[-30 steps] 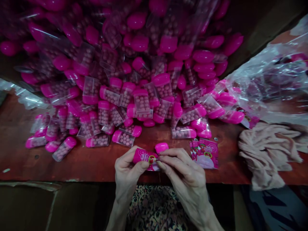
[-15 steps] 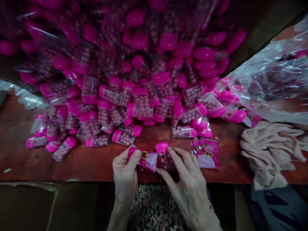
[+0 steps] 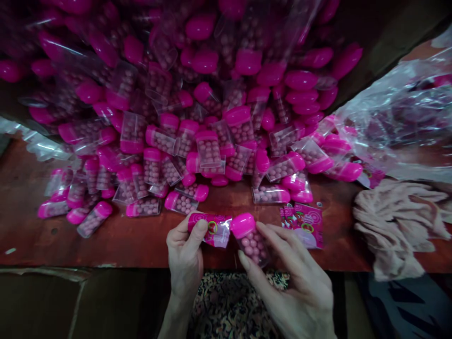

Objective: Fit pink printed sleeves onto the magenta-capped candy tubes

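Observation:
Between its thumb and fingers my left hand [image 3: 187,249] pinches a printed pink label sleeve [image 3: 218,230]. My right hand [image 3: 289,278] grips a small clear candy box [image 3: 252,242] with a bright pink cap, full of round pink balls. The box is tilted, its cap up and to the left, close beside the sleeve's right end. Whether the two touch, I cannot tell. Several more printed sleeves [image 3: 309,230] lie stacked on the table just beyond my right hand.
A large heap of pink-capped candy boxes [image 3: 208,148] spills over the red-brown table [image 3: 141,240]. Several more boxes [image 3: 95,219] lie at the left. A beige cloth [image 3: 388,221] and clear plastic film [image 3: 406,127] are on the right. The table's front edge runs by my wrists.
My right hand has moved slightly right and tilted the candy box, drawing it toward me from behind the sleeve. The sleeve in my left hand has straightened and turned more level.

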